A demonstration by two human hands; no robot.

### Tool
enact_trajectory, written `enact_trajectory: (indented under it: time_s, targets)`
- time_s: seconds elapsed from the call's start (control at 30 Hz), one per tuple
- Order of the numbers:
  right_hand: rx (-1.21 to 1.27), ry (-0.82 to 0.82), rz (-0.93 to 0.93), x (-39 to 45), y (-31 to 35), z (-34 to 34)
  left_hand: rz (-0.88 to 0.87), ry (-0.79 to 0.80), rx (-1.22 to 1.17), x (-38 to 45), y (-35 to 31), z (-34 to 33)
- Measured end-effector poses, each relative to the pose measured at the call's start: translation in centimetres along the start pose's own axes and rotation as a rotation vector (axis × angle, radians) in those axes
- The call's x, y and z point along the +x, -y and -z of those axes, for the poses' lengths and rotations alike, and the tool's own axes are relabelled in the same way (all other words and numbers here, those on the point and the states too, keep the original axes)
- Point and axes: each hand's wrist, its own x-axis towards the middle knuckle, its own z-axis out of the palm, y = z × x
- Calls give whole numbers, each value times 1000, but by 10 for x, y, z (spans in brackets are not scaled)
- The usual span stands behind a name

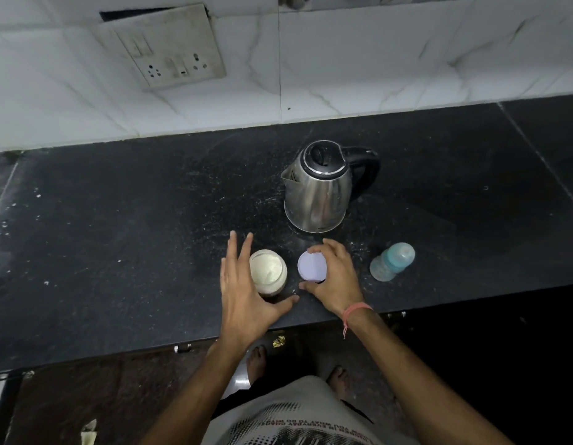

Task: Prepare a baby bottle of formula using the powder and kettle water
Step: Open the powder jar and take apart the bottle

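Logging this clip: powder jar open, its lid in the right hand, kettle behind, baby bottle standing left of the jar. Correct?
Not quite. The head view shows the baby bottle right of the jar, beyond the right hand holding the lid. The rest holds.

Counter (118,236): kettle (317,194), jar (268,272), bottle (391,262).

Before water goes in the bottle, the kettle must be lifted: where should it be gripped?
Grip the kettle by its black loop handle, coming from the right with the right hand. The handle faces right and the spout left.
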Motion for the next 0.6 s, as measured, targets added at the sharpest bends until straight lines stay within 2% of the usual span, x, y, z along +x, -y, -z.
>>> enact_trajectory:
  time_s: [0.1, 0.27, 0.33, 0.43, 0.5, 0.6]
  targets:
    - [24, -79, 64, -10, 17, 17, -115, -80, 40, 0, -27, 5]
    - [269, -386, 125, -32, 48, 68, -366, -102, -141, 13, -77, -3]
    - [247, -487, 131, -37, 51, 93, -400, -23, -142, 18, -98, -17]
    - [21, -579, 110, -39, 37, 125, -345, 168, -167, 21, -121, -49]
    - [-136, -569, 26, -41, 19, 141, -297, 328, -200, 22, -133, -77]
    - [-265, -455, -75, -40, 5, 150, -202, 500, -251, 29, -143, -101]
